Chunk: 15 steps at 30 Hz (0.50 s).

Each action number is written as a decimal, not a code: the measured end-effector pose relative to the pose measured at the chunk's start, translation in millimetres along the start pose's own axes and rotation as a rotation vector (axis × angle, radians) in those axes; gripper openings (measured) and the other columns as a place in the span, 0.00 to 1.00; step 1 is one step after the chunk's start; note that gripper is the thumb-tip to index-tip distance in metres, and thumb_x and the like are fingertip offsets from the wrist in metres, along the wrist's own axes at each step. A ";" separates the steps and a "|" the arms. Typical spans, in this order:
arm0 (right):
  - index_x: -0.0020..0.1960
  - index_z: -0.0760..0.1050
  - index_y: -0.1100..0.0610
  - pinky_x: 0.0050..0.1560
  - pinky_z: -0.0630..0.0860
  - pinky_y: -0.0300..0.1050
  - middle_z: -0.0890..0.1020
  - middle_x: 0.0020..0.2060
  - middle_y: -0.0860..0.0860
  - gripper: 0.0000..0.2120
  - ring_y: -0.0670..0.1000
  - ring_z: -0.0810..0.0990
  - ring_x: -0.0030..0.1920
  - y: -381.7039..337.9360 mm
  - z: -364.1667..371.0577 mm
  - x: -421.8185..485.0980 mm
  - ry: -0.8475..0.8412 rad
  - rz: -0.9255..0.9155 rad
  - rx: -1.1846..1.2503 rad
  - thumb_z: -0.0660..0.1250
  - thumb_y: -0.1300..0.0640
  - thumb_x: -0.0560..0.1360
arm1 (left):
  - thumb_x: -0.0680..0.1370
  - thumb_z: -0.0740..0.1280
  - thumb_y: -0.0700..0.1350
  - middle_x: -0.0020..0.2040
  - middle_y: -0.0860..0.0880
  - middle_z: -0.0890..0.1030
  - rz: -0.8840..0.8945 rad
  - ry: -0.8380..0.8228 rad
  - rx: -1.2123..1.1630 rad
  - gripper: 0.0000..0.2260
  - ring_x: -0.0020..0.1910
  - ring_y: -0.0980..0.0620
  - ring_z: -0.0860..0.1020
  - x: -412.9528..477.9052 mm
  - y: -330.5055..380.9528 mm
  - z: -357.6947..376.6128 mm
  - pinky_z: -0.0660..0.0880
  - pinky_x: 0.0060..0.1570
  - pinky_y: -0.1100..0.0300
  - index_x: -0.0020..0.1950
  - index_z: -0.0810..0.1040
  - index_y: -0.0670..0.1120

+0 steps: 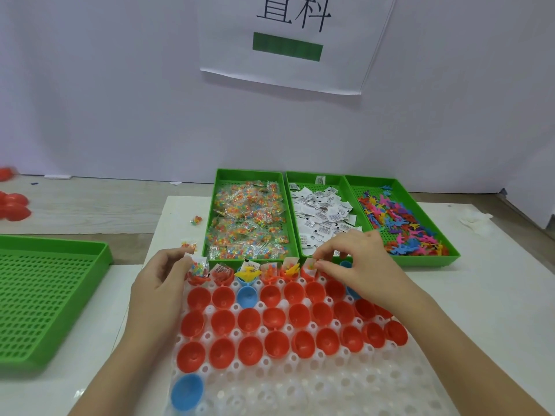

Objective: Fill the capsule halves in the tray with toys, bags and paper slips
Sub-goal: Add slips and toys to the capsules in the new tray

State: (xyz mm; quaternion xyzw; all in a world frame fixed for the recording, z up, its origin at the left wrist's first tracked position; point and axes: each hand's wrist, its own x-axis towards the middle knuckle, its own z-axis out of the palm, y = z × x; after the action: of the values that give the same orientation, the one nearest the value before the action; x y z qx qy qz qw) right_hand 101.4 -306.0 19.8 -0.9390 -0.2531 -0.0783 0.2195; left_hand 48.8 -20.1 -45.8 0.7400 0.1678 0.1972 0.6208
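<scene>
White perforated plastic forms the capsule tray, and everything else is placed from it. Red capsule halves are seated open side up in its far rows, with a blue half among them and another blue half alone at its near left corner. The halves in the farthest row are already loaded with yellow and orange toys, bags and slips.

The left hand is held at the tray's far left corner, thumb and fingers closed on a bead bag just above the corner half. The right hand is held over the far row's right part, fingertips pinched on a small item at a filled half; what the item is cannot be told.

Just beyond the tray three green bins are set side by side: one of bead bags, one of paper slips, one of coloured toys. Two loose bags are seen beyond the far left corner. Left of the tray an empty green tray is laid, and red capsule pieces farther left. On the wall beyond, a paper sign is hung.
</scene>
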 end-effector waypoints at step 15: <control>0.48 0.79 0.41 0.55 0.54 0.44 0.76 0.41 0.40 0.05 0.41 0.68 0.46 -9.4 -7.2 10.4 -0.101 -0.053 -0.280 0.64 0.44 0.76 | 0.79 0.64 0.42 0.47 0.55 0.82 0.000 -0.004 -0.013 0.07 0.47 0.56 0.78 -0.8 2.2 0.5 0.71 0.47 0.58 0.48 0.81 0.51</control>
State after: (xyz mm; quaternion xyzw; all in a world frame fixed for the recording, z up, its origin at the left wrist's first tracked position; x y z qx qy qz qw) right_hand 105.3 -297.3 32.4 -0.9561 -0.2752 -0.0714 0.0710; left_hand 48.4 -21.3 -43.8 0.7364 0.1653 0.1965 0.6259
